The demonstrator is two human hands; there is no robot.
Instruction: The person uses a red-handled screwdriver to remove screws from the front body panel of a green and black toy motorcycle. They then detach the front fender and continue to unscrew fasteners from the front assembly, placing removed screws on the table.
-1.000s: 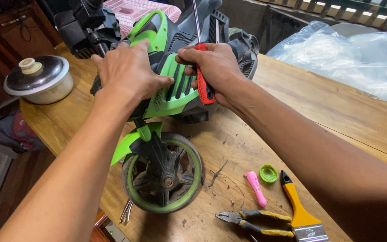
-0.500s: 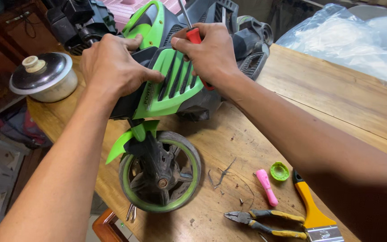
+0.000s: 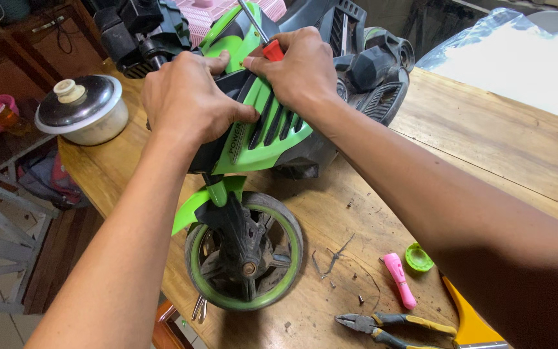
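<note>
Bare desk (image 3: 498,148) at 3 o'clock of the toy bike (image 3: 259,136): open passage. At 5 o'clock, pliers (image 3: 389,323), pink tube (image 3: 400,280), green cap (image 3: 418,258) and wire scraps clutter it. Pot (image 3: 82,110) blocks 9 o'clock. Wheel (image 3: 245,252) overhangs the near edge.

A round pot with a metal lid (image 3: 82,110) and pale knob stands at the left edge of the wooden surface (image 3: 485,148). Near the front edge lie pliers with yellow-and-black handles (image 3: 389,323), a small pink tube-shaped object (image 3: 399,280), a green cap (image 3: 418,258) just beside it, and a yellow-handled tool (image 3: 469,320). Clear plastic sheeting (image 3: 524,64) covers the far right corner.
</note>
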